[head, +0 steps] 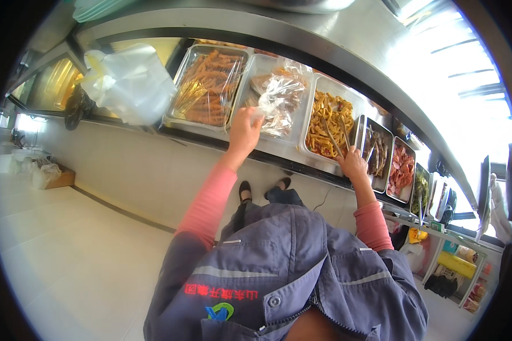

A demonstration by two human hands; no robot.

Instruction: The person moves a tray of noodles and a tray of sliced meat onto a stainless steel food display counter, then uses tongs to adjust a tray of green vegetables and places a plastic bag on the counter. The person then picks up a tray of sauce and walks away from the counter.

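My left hand (246, 128) pinches the gathered top of a clear plastic bag (277, 102), which lies in a clear plastic tray (295, 135) with brown food inside it. In my right hand (353, 164) are metal tongs (332, 138), their arms apart over noodle-like yellow-brown strips of food (326, 113) in the tray to the right. Left of the bag stands a tray of chicken feet (215, 85) under clear film. Just beyond my right hand is a metal tray of dark, elongated food pieces (378, 155); what they are I cannot tell.
Metal trays of reddish sliced food (401, 172) and green food (420, 187) continue rightward. White plastic bags (130, 81) hang at the left of the display case. Its steel top ledge (281, 23) curves above the trays. A shelf rack (469, 277) stands at the lower right.
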